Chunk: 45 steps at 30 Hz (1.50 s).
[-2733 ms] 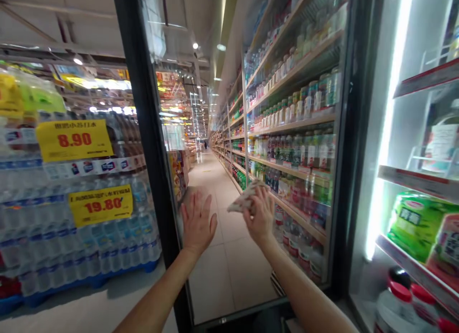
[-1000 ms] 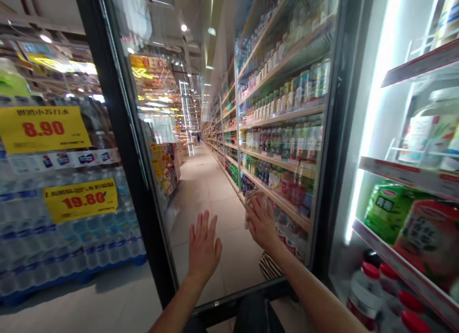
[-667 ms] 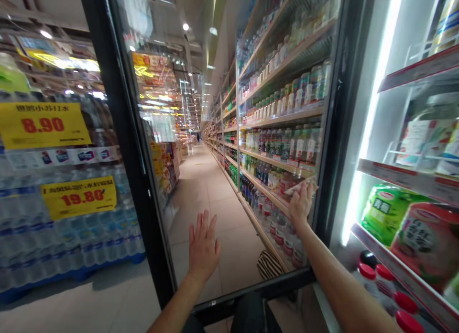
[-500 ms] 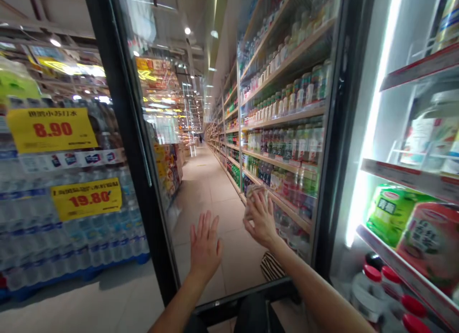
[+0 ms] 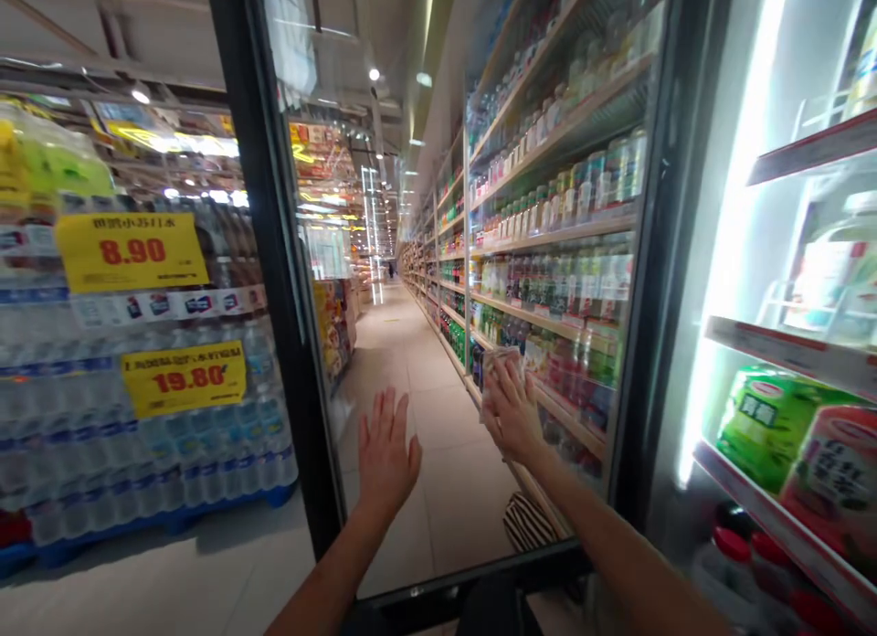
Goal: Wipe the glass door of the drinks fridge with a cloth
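Observation:
A black-framed glass door (image 5: 668, 206) stands swung out in front of me, with the aisle showing in its pane. My left hand (image 5: 388, 453) lies flat against the lower left of the glass, fingers stretched out and nothing held. Farther right, my right hand (image 5: 512, 412) presses a crumpled, pale cloth (image 5: 499, 357) to the pane. Its fingers are bent over the cloth, which shows above and beside them. Beyond the lower glass is a black-and-white striped item (image 5: 529, 522), partly hidden by my right forearm.
Lit cooler shelves (image 5: 787, 353) at right hold a green pack (image 5: 771, 426), a pink pack (image 5: 832, 481) and red-capped bottles (image 5: 730, 545). At left, stacked water bottles (image 5: 198, 471) stand on a blue pallet (image 5: 174, 517) under yellow price signs (image 5: 133, 252).
My right hand and the cloth have shifted slightly to the right over the glass. My left hand stays flat, a little higher. The whole view has swung slightly left.

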### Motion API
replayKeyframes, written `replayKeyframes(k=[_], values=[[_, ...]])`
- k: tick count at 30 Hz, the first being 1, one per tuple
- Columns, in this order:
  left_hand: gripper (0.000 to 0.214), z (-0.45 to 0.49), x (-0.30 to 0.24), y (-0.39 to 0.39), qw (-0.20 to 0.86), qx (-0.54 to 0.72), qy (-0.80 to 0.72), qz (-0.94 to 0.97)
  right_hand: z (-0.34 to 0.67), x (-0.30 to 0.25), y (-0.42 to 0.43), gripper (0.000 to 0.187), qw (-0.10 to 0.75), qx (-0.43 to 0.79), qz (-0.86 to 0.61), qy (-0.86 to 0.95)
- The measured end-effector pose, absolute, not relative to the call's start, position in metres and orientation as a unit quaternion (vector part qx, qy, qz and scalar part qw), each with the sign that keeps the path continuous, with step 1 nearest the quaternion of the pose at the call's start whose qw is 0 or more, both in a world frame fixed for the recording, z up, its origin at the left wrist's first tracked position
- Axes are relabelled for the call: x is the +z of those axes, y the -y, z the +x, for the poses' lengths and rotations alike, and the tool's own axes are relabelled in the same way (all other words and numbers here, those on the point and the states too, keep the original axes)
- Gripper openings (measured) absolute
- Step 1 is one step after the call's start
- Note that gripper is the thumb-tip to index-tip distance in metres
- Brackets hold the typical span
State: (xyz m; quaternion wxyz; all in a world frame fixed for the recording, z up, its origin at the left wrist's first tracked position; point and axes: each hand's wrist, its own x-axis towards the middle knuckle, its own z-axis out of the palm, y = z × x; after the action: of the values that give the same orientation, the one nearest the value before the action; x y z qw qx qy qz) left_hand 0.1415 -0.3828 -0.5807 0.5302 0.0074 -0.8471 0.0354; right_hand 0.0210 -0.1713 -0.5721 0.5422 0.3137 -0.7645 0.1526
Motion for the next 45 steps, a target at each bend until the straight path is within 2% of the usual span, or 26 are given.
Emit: replayKeyframes(k=[2,6,8,10,14,16,18,21,23,29,31,36,38,42,45], values=[[0.064,0.142,-0.582,0.384,0.526,0.038,0.85,0.006,0.017,-0.57,0.161,0.053,0.544,0.136,0.315,0.766],[0.062,0.14,-0.583,0.384,0.53,0.041,0.847,0.004,-0.016,-0.548,0.112,0.055,0.557,0.268,0.091,0.781],[0.059,0.14,-0.584,0.38,0.536,0.04,0.843,0.009,-0.022,-0.54,0.108,0.057,0.557,0.314,0.026,0.768],[0.056,0.14,-0.583,0.377,0.537,0.036,0.843,0.014,-0.013,-0.54,0.126,0.059,0.561,0.297,0.069,0.769],[0.055,0.142,-0.574,0.375,0.551,0.025,0.834,0.011,0.018,-0.558,0.172,0.056,0.554,0.152,0.31,0.757],[0.056,0.142,-0.567,0.379,0.563,0.023,0.826,0.006,0.019,-0.561,0.168,0.052,0.548,0.119,0.352,0.749],[0.06,0.142,-0.56,0.384,0.567,0.019,0.823,0.01,0.007,-0.556,0.147,0.052,0.556,0.158,0.283,0.765],[0.065,0.142,-0.556,0.389,0.556,0.017,0.831,0.026,-0.016,-0.54,0.115,0.057,0.563,0.292,0.08,0.769],[0.065,0.142,-0.556,0.389,0.549,0.022,0.835,0.029,-0.018,-0.535,0.115,0.059,0.557,0.328,0.031,0.762],[0.066,0.141,-0.56,0.391,0.552,0.032,0.832,0.033,0.014,-0.552,0.16,0.057,0.537,0.135,0.321,0.768],[0.067,0.14,-0.562,0.392,0.554,0.037,0.831,0.031,0.007,-0.549,0.15,0.056,0.554,0.136,0.307,0.762],[0.067,0.138,-0.563,0.391,0.559,0.047,0.828,0.029,-0.017,-0.524,0.126,0.059,0.593,0.289,0.073,0.748],[0.067,0.137,-0.563,0.389,0.56,0.042,0.827,0.034,-0.008,-0.524,0.143,0.061,0.586,0.275,0.106,0.755],[0.068,0.138,-0.563,0.39,0.553,0.041,0.831,0.036,0.018,-0.537,0.179,0.062,0.554,0.135,0.329,0.753],[0.068,0.139,-0.563,0.393,0.549,0.054,0.833,0.034,0.008,-0.533,0.161,0.058,0.567,0.14,0.298,0.755]])
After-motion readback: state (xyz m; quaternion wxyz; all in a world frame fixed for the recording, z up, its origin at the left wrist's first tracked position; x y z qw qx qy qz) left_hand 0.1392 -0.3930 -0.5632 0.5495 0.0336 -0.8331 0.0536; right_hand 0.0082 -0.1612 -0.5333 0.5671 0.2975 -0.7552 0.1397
